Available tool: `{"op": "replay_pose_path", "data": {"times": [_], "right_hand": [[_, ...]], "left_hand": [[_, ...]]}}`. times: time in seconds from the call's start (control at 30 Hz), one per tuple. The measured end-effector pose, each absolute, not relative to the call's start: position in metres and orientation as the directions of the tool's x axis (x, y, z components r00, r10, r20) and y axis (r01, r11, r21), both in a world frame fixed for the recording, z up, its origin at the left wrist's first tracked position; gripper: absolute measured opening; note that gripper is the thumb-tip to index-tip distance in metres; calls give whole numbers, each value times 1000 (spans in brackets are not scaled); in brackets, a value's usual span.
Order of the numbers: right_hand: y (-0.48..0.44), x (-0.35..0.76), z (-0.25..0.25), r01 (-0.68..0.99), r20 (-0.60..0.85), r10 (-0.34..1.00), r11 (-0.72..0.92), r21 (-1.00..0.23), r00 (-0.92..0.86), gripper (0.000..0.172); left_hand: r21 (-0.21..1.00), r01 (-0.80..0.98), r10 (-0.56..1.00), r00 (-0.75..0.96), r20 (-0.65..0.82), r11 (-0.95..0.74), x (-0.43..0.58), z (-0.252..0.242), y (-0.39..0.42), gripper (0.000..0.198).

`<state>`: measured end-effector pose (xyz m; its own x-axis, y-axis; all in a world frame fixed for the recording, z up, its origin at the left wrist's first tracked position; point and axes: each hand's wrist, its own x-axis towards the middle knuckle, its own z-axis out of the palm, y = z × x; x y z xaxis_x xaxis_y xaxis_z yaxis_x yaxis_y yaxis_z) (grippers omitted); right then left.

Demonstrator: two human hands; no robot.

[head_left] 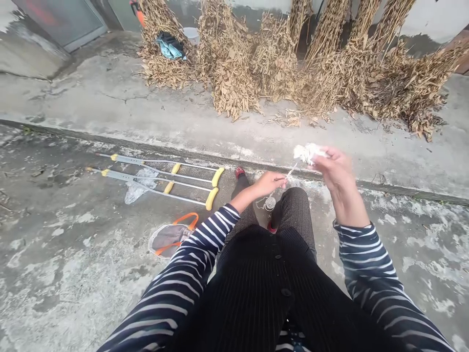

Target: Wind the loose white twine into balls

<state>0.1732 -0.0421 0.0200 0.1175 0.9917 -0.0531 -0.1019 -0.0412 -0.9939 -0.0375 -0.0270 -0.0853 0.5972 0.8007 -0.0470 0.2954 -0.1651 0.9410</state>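
My right hand (337, 175) is closed on a white, crumpled, soft-looking bundle (307, 152) out in front of my knees; the hand is slightly blurred. A pale string (292, 169) runs from that bundle down to my left hand (269, 184), whose fingers pinch its lower end. On the ground between my feet lies a small ball of string (270, 203), with a loose strand curling beside it. I cannot make out what the white bundle is made of.
To the left, two crutches (190, 185) with yellow pads lie over a clear plastic bag (137, 188). A grey bag with orange straps (166, 239) is near my left forearm. Beyond the low concrete step (146, 112), dried plant bundles (234, 63) lean on the wall.
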Motion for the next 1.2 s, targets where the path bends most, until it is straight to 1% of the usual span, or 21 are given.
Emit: {"op": "replay_pose_path", "data": {"times": [0.03,0.1,0.17,0.23,0.27,0.33,0.4,0.43,0.5,0.57,0.67,0.7,0.77,0.83,0.9,0.93,1.0,1.07,1.1,1.13,1.2], "right_hand": [[-37,174,20,-26,18,981,23,-999,195,42],[-28,175,11,205,177,933,116,-972,312,40],[-23,173,-8,464,286,908,120,-878,306,34],[-25,168,-29,607,246,953,90,-789,177,29],[-28,165,-38,616,176,980,81,-784,95,28],[-39,158,-49,510,4,997,43,-859,-77,30],[-52,153,-49,270,-130,965,-65,-961,-228,35],[-58,152,-45,134,-163,945,-129,-983,-283,38],[-65,151,-32,-86,-183,929,-221,-971,-322,44],[-65,154,-19,-180,-179,951,-228,-957,-253,45],[-56,160,-7,-136,-126,992,-126,-983,-13,44],[-52,161,-7,-72,-73,993,-66,-995,90,43],[-45,162,-14,150,76,966,39,-988,247,39],[-42,160,-27,405,181,950,64,-912,256,35],[-45,155,-40,560,172,975,65,-826,139,33],[-48,152,-45,580,129,990,69,-812,63,33],[-53,150,-50,501,-15,996,33,-865,-92,31],[-56,152,-47,317,-223,936,-132,-939,-271,34],[-56,154,-43,218,-305,880,-238,-946,-363,38],[-56,157,-38,128,-351,827,-329,-935,-438,41],[-54,162,-30,-32,-347,799,-415,-909,-490,45]], "left_hand": [[940,309,794,604,-76,-145,-40,-85,-33,33],[942,320,770,625,-128,-103,-48,-77,-43,36],[949,299,747,652,-130,-96,-56,-62,-47,37],[943,301,766,637,-88,-141,-64,-41,-43,35],[930,324,790,610,-63,-176,-67,-31,-37,33],[889,392,838,546,-20,-235,-71,-16,-22,28],[871,410,848,530,15,-272,-71,-13,-6,26],[877,389,839,544,28,-281,-69,-17,0,25],[912,310,819,571,48,-269,-61,-30,4,26],[939,260,825,564,43,-226,-52,-47,-2,28],[941,302,822,567,-50,-152,-44,-62,-25,33],[937,319,805,588,-78,-142,-44,-63,-34,35],[935,327,768,632,-105,-141,-47,-58,-47,37],[932,329,758,644,-101,-156,-54,-46,-52,36],[912,369,779,619,-99,-177,-61,-33,-46,32],[897,396,793,602,-93,-195,-64,-28,-40,28],[862,440,813,579,-59,-251,-70,-23,-25,21],[842,434,810,587,6,-320,-71,-25,-12,18],[846,409,806,591,40,-342,-71,-29,-8,18],[860,377,806,588,65,-345,-69,-34,-5,19],[903,314,827,557,75,-293,-62,-48,-4,23]]}}
